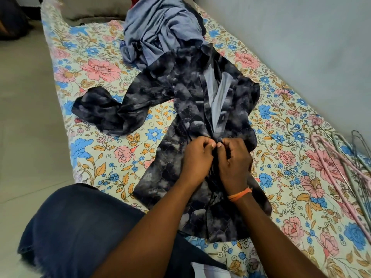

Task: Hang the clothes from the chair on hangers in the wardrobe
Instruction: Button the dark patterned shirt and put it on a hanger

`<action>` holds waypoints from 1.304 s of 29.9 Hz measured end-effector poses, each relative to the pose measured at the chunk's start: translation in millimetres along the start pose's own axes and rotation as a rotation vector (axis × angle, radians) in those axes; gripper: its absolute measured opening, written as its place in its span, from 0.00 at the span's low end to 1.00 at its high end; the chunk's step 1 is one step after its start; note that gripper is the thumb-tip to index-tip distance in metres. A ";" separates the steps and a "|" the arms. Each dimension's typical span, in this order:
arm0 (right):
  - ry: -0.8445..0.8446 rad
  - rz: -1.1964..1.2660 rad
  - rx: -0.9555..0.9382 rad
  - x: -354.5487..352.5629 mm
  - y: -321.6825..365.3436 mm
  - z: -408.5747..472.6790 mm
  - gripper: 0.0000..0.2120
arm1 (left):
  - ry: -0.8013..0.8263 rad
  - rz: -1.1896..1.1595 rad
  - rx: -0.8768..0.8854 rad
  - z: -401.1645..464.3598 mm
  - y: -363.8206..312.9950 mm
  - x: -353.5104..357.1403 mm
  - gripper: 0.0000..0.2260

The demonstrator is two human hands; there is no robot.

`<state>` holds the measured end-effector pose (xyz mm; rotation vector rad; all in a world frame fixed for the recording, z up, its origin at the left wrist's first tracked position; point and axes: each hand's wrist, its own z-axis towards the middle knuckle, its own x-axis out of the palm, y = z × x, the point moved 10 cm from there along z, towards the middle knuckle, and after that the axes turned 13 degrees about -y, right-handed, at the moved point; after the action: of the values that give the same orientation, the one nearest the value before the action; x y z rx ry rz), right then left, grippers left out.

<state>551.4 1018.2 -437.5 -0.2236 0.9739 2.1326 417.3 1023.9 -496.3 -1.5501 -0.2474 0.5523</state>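
On the floral bed (96, 137), both hands pinching dark shirt (192, 109) placket, left hand (195, 157), right hand (234, 159)

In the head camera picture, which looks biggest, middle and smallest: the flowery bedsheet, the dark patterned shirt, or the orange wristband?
Largest to smallest, as they look here:
1. flowery bedsheet
2. dark patterned shirt
3. orange wristband, a thin strip on the right wrist

Floral bedsheet (96, 149) over bed, grey pillow (94, 9) at far end, grey wall (291, 37) rt.
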 end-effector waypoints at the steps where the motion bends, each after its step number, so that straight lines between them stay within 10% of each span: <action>1: 0.002 0.003 -0.012 -0.2 1.3 -0.1 0.02 | 0.009 -0.016 -0.022 0.4 2.0 0.4 0.06; 39: 0.102 0.243 0.189 9.3 -15.4 -10.8 0.07 | 0.020 -0.071 -0.228 -0.7 23.8 -1.5 0.08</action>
<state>554.3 1022.3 -457.9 -0.1268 1.3118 2.2453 412.1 1020.9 -519.5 -1.7590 -0.3581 0.4646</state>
